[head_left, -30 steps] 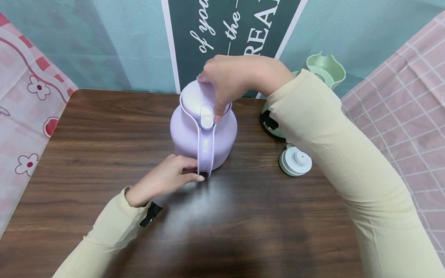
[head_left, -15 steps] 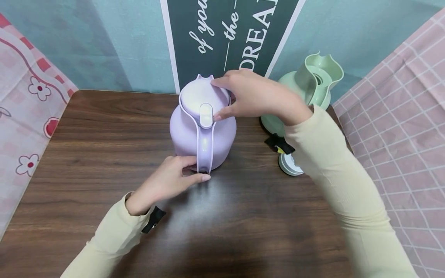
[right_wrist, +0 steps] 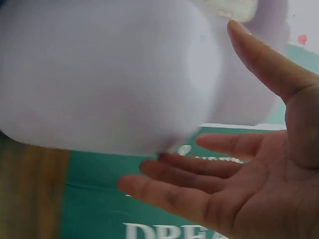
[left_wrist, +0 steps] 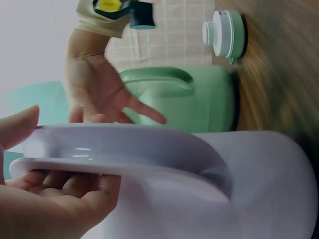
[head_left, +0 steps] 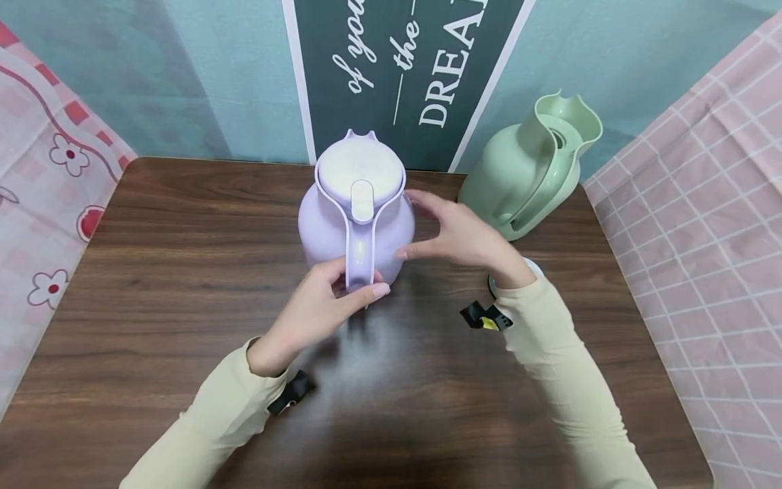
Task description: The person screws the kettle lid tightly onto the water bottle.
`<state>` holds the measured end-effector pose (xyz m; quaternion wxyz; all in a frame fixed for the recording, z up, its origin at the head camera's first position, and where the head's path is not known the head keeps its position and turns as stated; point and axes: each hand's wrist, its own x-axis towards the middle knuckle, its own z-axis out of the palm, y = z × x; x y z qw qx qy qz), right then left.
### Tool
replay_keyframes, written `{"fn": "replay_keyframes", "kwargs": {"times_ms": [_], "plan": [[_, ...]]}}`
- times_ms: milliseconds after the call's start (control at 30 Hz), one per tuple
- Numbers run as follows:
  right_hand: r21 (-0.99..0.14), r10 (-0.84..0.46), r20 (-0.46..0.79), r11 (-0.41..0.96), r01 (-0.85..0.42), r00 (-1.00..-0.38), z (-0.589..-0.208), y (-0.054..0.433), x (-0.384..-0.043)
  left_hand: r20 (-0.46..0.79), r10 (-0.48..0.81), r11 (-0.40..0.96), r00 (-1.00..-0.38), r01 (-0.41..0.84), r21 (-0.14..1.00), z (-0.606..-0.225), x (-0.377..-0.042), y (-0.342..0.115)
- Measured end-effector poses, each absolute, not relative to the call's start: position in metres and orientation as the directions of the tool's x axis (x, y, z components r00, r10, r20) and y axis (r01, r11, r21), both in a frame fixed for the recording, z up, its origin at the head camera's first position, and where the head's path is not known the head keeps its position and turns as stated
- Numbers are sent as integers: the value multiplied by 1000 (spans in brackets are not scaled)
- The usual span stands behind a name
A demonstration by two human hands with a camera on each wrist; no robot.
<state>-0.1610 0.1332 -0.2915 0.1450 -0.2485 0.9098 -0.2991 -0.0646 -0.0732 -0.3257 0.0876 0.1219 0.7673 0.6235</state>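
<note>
Lavender jug [head_left: 332,227] stands upright, spout [head_left: 362,136] toward poster [head_left: 385,102], handle [head_left: 360,255] in left hand [head_left: 316,305].

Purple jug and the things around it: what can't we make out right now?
Purple jug, inside: hidden by its lid in head view.
Right hand, contact: it overlaps the jug's side in head view, so touch or gap is unclear.
Green jug, inside: the opening is too small in head view.
Sign, full text: cut off by the top edge in head view; blurred in right wrist view.
</note>
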Motion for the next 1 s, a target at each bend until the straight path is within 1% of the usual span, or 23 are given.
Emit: {"fn": "replay_keyframes", "kwargs": {"times_ms": [133, 267, 467, 767, 900, 1000], "plan": [[-686, -506, -131, 667, -291, -853, -319, 134, -159, 19, 299, 178, -954, 75, 981, -329, -66, -71], [-747, -491, -156, 627, -223, -857, -340, 133, -158, 10, 295, 183, -955, 67, 981, -331, -66, -69], [-741, -455, -238, 657, -143, -858, -356, 131, -158, -10, 315, 221, -949, 63, 973, -331, -67, -68], [-707, -397, -274, 700, -97, -876, -356, 124, -157, -4, 391, 243, -920, 99, 965, -334, -71, -68], [-709, -401, -281, 699, -93, -872, -356, 124, -157, -32, 424, 317, -905, 116, 941, -343, -74, -68], [-703, -402, -284, 705, -96, -871, -357, 124, -156, -47, 420, 397, -907, 137, 907, -345, -74, -69]]}}
